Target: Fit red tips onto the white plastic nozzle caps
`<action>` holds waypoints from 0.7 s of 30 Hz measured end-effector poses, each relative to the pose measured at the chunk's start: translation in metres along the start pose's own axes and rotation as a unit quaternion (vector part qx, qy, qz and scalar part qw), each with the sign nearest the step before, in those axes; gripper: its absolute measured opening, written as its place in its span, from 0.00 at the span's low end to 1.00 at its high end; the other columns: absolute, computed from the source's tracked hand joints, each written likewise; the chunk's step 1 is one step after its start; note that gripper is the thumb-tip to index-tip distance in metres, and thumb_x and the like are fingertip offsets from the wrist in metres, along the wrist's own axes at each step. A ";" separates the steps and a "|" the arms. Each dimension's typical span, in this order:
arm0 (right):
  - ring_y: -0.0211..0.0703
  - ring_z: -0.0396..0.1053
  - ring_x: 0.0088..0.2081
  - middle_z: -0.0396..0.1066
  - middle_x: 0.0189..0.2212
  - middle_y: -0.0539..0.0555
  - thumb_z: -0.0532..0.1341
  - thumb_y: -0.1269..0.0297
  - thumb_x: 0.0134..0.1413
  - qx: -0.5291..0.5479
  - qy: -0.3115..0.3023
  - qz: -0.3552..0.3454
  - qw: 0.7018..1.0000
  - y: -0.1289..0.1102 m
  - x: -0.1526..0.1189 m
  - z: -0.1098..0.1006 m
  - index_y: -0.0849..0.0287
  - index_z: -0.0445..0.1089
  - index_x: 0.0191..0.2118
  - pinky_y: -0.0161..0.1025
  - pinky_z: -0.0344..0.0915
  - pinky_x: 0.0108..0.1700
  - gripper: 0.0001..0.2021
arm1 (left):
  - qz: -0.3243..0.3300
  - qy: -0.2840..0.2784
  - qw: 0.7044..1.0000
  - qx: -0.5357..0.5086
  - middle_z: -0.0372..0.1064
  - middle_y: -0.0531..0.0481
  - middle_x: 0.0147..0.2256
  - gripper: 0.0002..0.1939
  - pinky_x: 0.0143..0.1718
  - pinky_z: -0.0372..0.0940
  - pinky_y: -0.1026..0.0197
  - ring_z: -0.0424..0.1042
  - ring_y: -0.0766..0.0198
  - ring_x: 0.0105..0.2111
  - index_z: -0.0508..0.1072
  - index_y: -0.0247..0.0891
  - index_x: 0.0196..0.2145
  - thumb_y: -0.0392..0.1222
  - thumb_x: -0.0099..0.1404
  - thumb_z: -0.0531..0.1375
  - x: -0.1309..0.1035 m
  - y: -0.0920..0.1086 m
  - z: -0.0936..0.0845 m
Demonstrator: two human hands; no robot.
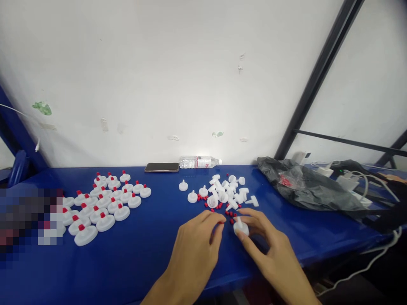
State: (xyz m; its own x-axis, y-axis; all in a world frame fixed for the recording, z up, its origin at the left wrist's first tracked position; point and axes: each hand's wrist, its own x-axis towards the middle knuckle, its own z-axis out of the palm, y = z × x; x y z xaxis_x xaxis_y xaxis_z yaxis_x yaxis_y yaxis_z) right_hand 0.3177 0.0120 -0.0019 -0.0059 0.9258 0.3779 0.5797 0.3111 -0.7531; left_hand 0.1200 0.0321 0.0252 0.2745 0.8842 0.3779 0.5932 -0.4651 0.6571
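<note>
My right hand [270, 245] grips a white nozzle cap [241, 228] between thumb and fingers, its bare spout pointing up. Left of it, my left hand [199, 241] is pinched closed, and a trace of red at its fingertips looks like a small red tip cap, mostly hidden. Just beyond both hands lies a loose pile of white nozzle caps [222, 195], some tipped over. Small red tip caps [202, 197] are scattered among and in front of them. Two white nozzle caps without red tips, one of them a near cap [192, 197], stand upright left of the pile.
Several white caps with red tips [104, 221] stand grouped at left on the blue table [140, 262]. A phone [162, 167] and a clear bottle [199, 162] lie along the wall. At right are a black plastic bag [305, 190], a small bag of red pieces [288, 180] and white cables [365, 271].
</note>
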 end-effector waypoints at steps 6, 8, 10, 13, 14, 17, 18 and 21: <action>0.50 0.77 0.49 0.81 0.50 0.49 0.67 0.60 0.60 0.000 -0.102 -0.002 0.995 -0.037 -0.006 0.030 0.41 0.65 0.62 0.48 0.69 0.57 0.26 | -0.136 -0.013 0.965 -0.222 0.78 0.50 0.36 0.15 0.22 0.64 0.68 0.71 0.66 0.26 0.81 0.42 0.44 0.53 0.71 0.60 -0.032 -0.021 -0.031; 0.50 0.76 0.51 0.81 0.50 0.46 0.68 0.61 0.58 0.011 -0.120 0.003 0.993 -0.046 -0.008 0.040 0.37 0.65 0.62 0.46 0.69 0.57 0.28 | -0.156 -0.020 0.958 -0.241 0.78 0.50 0.36 0.17 0.21 0.63 0.68 0.68 0.68 0.23 0.80 0.41 0.45 0.55 0.70 0.60 -0.041 -0.029 -0.039; 0.51 0.75 0.54 0.81 0.50 0.44 0.70 0.61 0.57 0.027 -0.136 0.007 0.990 -0.050 -0.009 0.048 0.35 0.65 0.62 0.45 0.69 0.57 0.29 | -0.165 -0.024 0.954 -0.248 0.77 0.50 0.35 0.18 0.21 0.64 0.69 0.66 0.69 0.22 0.80 0.40 0.45 0.56 0.70 0.61 -0.048 -0.035 -0.046; 0.53 0.72 0.59 0.80 0.52 0.43 0.70 0.60 0.57 0.035 -0.161 -0.002 0.986 -0.048 -0.010 0.055 0.32 0.65 0.63 0.47 0.66 0.61 0.30 | -0.173 -0.042 0.952 -0.247 0.78 0.49 0.35 0.18 0.23 0.65 0.68 0.69 0.67 0.25 0.82 0.40 0.43 0.55 0.70 0.60 -0.053 -0.037 -0.052; 0.54 0.71 0.60 0.79 0.53 0.43 0.70 0.60 0.58 0.030 -0.169 -0.009 0.985 -0.045 -0.010 0.056 0.32 0.66 0.63 0.49 0.65 0.63 0.29 | -0.173 -0.049 0.953 -0.245 0.78 0.48 0.35 0.18 0.24 0.66 0.68 0.70 0.66 0.27 0.82 0.40 0.42 0.55 0.70 0.60 -0.054 -0.037 -0.053; 0.54 0.70 0.61 0.76 0.57 0.43 0.69 0.59 0.60 0.009 -0.187 -0.034 0.982 -0.039 -0.010 0.055 0.32 0.69 0.62 0.48 0.65 0.63 0.26 | -0.165 -0.051 0.957 -0.233 0.78 0.48 0.34 0.16 0.25 0.65 0.68 0.72 0.64 0.29 0.83 0.41 0.41 0.54 0.70 0.60 -0.055 -0.037 -0.051; 0.53 0.71 0.61 0.76 0.58 0.43 0.69 0.59 0.60 0.004 -0.187 -0.039 0.982 -0.037 -0.010 0.054 0.32 0.70 0.61 0.47 0.66 0.63 0.25 | -0.160 -0.050 0.959 -0.230 0.78 0.49 0.34 0.16 0.25 0.64 0.68 0.72 0.65 0.28 0.83 0.41 0.41 0.53 0.70 0.60 -0.055 -0.037 -0.050; 0.49 0.73 0.58 0.76 0.57 0.43 0.70 0.60 0.61 -0.006 -0.183 -0.051 0.982 -0.037 -0.010 0.053 0.33 0.70 0.60 0.42 0.67 0.61 0.23 | -0.164 -0.050 0.958 -0.230 0.78 0.48 0.33 0.16 0.24 0.63 0.67 0.72 0.66 0.26 0.83 0.41 0.41 0.54 0.69 0.61 -0.055 -0.039 -0.049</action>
State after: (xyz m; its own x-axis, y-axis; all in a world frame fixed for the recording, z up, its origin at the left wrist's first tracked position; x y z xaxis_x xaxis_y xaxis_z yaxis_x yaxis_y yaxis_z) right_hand 0.2532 0.0026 -0.0065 -0.3549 0.9060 0.2305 0.5701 0.4052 -0.7147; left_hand 0.0451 -0.0007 0.0108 0.2157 0.9751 0.0521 0.2695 -0.1107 0.9566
